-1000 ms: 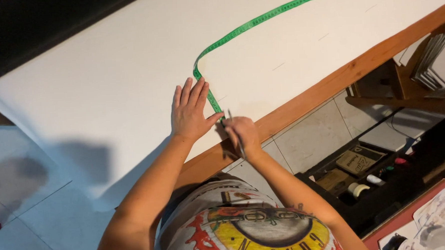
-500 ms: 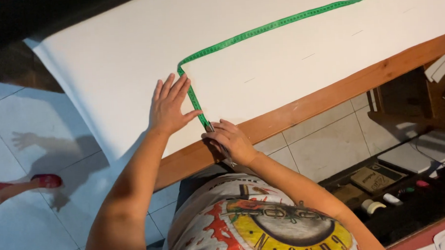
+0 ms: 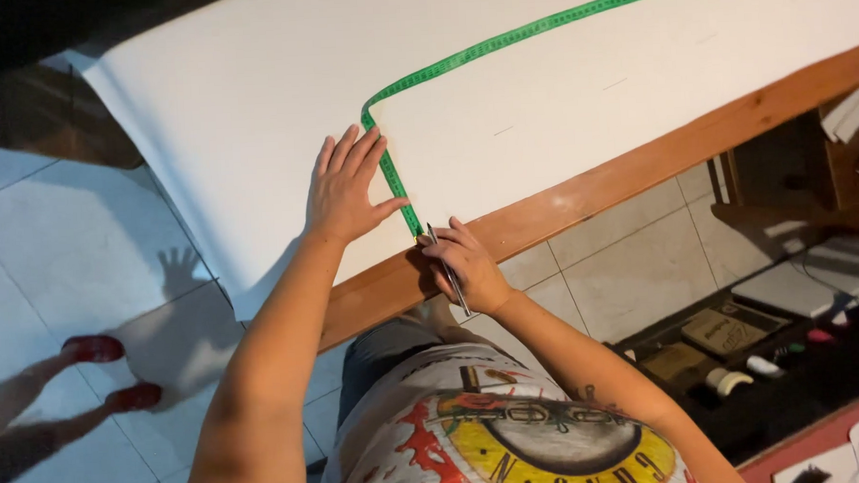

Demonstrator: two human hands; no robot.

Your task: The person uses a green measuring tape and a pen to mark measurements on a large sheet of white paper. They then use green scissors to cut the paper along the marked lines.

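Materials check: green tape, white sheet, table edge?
Green tape: looks like flexible plastic or coated cloth; it folds sharply at a corner. White sheet: matte paper, seemingly; it droops over the table end. Table edge: wood, brown with visible grain.

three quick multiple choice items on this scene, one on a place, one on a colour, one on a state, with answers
1. Where does the left hand rest?
A. flat on the white sheet beside the tape
B. on the floor
C. on the shelf

2. What colour is the measuring tape?
A. red
B. green
C. black

3. How does the right hand stand?
A. open and empty
B. out of view
C. closed around a pen at the tape's near end

Answers: 1 A, palm down with fingers spread on the sheet; 2 B, a green band throughout; 3 C, the fingers grip the thin pen.
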